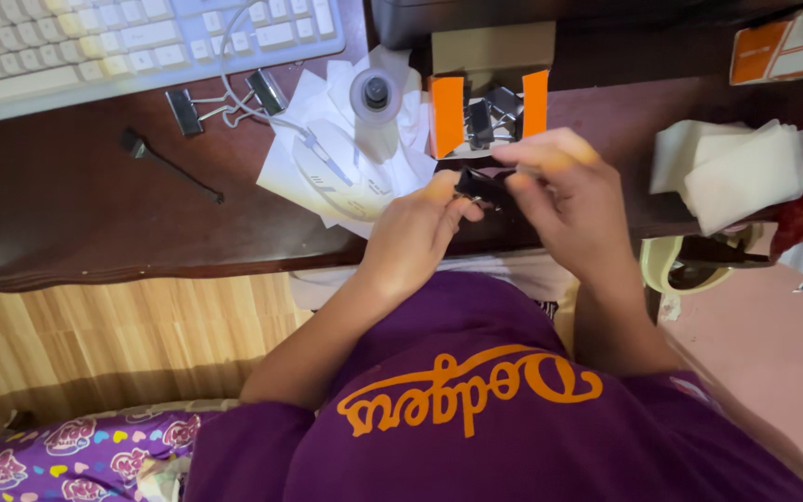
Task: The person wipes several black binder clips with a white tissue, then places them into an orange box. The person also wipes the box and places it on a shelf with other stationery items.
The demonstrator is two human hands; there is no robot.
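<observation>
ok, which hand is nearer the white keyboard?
Left. The left hand is below and right of the keyboard; the right hand is further right, past the orange box.

The single head camera looks steeply down from close above the person's chest onto the near desk [67,223] edge, facing the keyboard [95,42] at the top, with floor [95,344] at lower left.

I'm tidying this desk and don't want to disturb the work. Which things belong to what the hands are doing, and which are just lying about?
In use:
left hand
right hand
black binder clip held between them
open box of clips

Lying about:
keyboard
two loose clips
tape roll
folded tissues
</observation>
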